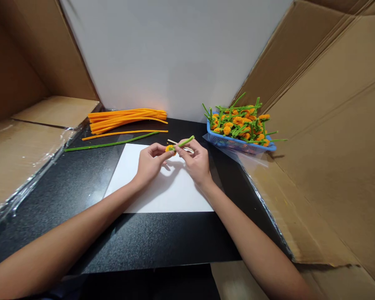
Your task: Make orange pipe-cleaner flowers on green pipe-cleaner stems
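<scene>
Loose green strip: we see it (112, 144) lying left of the white sheet (171, 198), its right end running just beyond the sheet's far edge; it looks light and bendable.
Single orange strip: it (125, 135) lies beyond the sheet's far left corner; we judge it soft-skinned, best taken by one end.
Orange bundle: these strips (125, 118) lie farther beyond that same corner, loosely stacked; we expect one to slide out easily if pinched alone.
Left hand: over the sheet's far part, our left hand (151, 163) has thumb and fingertips closed on the orange flower.
Orange flower: the small head (169, 148) sits above the sheet's far edge, between our hands. We judge it nearly weightless, soft and easily squashed, so a light pinch at the green base serves better than pressing the petals.
Green stem: it (187, 141) points up and rightward above the sheet's far edge; probably springy, it should bear a firmer hold close to the head.
Right hand: above the sheet's far right part, our right hand (197, 162) pinches the stem near the flower. A thin pale rod shows by these fingers; we cannot tell whether they grip it.
Blue basket: it (234, 144) stands beyond the sheet's far right corner, heaped with similar flowers (237, 121).
</scene>
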`<state>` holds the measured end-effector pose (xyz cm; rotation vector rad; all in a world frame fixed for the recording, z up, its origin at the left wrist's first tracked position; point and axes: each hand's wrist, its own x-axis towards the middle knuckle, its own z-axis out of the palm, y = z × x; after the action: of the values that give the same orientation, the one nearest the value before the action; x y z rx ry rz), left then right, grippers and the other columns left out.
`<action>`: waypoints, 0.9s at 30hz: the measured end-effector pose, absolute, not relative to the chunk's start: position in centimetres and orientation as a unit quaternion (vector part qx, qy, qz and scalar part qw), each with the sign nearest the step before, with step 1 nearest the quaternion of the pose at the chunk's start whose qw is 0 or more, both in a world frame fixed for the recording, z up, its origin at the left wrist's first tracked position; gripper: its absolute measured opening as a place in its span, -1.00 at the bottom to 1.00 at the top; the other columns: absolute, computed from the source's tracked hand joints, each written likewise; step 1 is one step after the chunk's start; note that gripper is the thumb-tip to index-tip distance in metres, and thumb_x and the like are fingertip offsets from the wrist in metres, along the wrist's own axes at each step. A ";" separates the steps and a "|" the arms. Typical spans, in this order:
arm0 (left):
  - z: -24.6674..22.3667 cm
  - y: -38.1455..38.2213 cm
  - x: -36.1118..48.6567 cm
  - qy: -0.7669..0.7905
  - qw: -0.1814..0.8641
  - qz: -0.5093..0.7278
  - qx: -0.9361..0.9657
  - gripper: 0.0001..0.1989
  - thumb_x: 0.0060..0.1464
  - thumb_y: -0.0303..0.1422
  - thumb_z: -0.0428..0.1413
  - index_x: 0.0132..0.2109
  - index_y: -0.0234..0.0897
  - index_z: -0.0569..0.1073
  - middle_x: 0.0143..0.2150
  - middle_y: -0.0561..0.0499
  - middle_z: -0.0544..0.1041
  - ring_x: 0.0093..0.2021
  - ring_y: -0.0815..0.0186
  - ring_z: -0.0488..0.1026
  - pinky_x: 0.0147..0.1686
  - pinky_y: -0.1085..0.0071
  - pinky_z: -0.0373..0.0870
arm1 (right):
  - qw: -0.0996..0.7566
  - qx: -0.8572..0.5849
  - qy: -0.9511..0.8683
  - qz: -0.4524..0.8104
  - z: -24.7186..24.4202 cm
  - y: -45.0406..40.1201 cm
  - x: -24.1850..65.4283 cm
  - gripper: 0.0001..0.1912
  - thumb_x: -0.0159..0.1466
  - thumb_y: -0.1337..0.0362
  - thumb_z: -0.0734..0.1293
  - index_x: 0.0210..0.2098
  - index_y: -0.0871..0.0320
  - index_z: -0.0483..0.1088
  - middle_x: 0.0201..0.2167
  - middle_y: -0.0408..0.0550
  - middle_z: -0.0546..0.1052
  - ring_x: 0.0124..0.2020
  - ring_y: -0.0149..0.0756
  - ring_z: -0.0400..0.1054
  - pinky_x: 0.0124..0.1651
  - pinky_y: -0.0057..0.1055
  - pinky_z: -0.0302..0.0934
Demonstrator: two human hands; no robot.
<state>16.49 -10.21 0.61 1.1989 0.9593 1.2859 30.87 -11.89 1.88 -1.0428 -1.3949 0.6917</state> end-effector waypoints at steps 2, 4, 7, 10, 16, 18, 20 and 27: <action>0.5 -10.1 16.5 0.404 0.541 0.542 0.501 -0.76 -0.17 -0.25 0.36 -0.42 -0.30 0.52 -0.42 0.01 0.55 -0.42 0.33 0.44 -0.48 0.44 0.38 | 0.606 -0.451 -0.556 0.346 1.6 -11.7 30.6 -0.78 0.18 0.08 0.42 -0.37 0.11 0.48 -0.27 -0.06 0.51 -0.26 -0.26 0.42 -0.28 -0.36 0.33; 0.4 -10.0 16.5 0.403 0.540 0.542 0.502 -0.76 -0.17 -0.26 0.37 -0.42 -0.30 0.52 -0.41 0.01 0.55 -0.42 0.33 0.44 -0.48 0.44 0.38 | 0.617 -0.454 -0.516 0.384 1.4 -11.6 30.4 -0.77 0.14 0.09 0.45 -0.38 0.12 0.48 -0.28 -0.05 0.53 -0.26 -0.25 0.43 -0.25 -0.34 0.35; 0.2 -10.0 16.5 0.404 0.537 0.541 0.505 -0.77 -0.18 -0.28 0.36 -0.42 -0.30 0.52 -0.40 0.01 0.56 -0.42 0.33 0.44 -0.48 0.45 0.37 | 0.624 -0.453 -0.461 0.439 1.3 -11.5 30.4 -0.78 0.09 0.13 0.47 -0.37 0.13 0.48 -0.31 -0.05 0.56 -0.25 -0.25 0.45 -0.20 -0.32 0.36; 0.2 -9.9 16.6 0.409 0.534 0.541 0.505 -0.79 -0.18 -0.30 0.36 -0.43 -0.30 0.52 -0.40 0.01 0.56 -0.42 0.33 0.45 -0.48 0.44 0.36 | 0.629 -0.452 -0.437 0.457 1.3 -11.6 30.4 -0.79 0.07 0.15 0.48 -0.38 0.13 0.48 -0.32 -0.07 0.56 -0.25 -0.26 0.46 -0.18 -0.32 0.36; 0.3 -9.9 16.5 0.408 0.514 0.537 0.529 -0.76 -0.13 -0.25 0.34 -0.39 -0.31 0.50 -0.38 -0.01 0.55 -0.37 0.31 0.46 -0.43 0.44 0.37 | 0.642 -0.464 -0.456 0.405 1.6 -11.5 30.4 -0.78 0.04 0.14 0.50 -0.41 0.14 0.51 -0.36 -0.08 0.57 -0.29 -0.28 0.43 -0.23 -0.35 0.29; 0.3 -10.0 16.5 0.387 0.504 0.542 0.550 -0.74 -0.10 -0.26 0.33 -0.28 -0.28 0.52 -0.26 -0.02 0.56 -0.26 0.28 0.47 -0.36 0.45 0.40 | 0.632 -0.467 -0.453 0.420 1.7 -11.5 30.5 -0.77 0.04 0.13 0.50 -0.40 0.14 0.52 -0.37 -0.08 0.57 -0.32 -0.30 0.41 -0.26 -0.38 0.25; 0.2 -9.9 16.4 0.350 0.520 0.547 0.555 -0.68 -0.08 -0.30 0.33 -0.14 -0.24 0.52 -0.11 -0.03 0.55 -0.12 0.26 0.47 -0.27 0.45 0.44 | 0.618 -0.464 -0.448 0.449 1.9 -11.5 30.6 -0.76 0.04 0.11 0.49 -0.38 0.13 0.52 -0.36 -0.08 0.58 -0.34 -0.32 0.40 -0.29 -0.40 0.21; 0.5 -9.9 16.4 0.266 0.658 0.509 0.488 -0.78 -0.07 -0.36 0.33 -0.22 -0.26 0.53 -0.35 0.09 0.47 -0.41 0.42 0.40 -0.39 0.49 0.42 | 0.601 -0.462 -0.411 0.506 2.5 -11.8 31.1 -0.77 -0.01 0.16 0.51 -0.42 0.14 0.51 -0.46 -0.18 0.49 -0.43 -0.44 0.25 -0.40 -0.46 0.02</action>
<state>16.38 -9.87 0.51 1.1042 0.6014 1.1525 31.08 -11.80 2.54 -1.0716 -0.9534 1.1718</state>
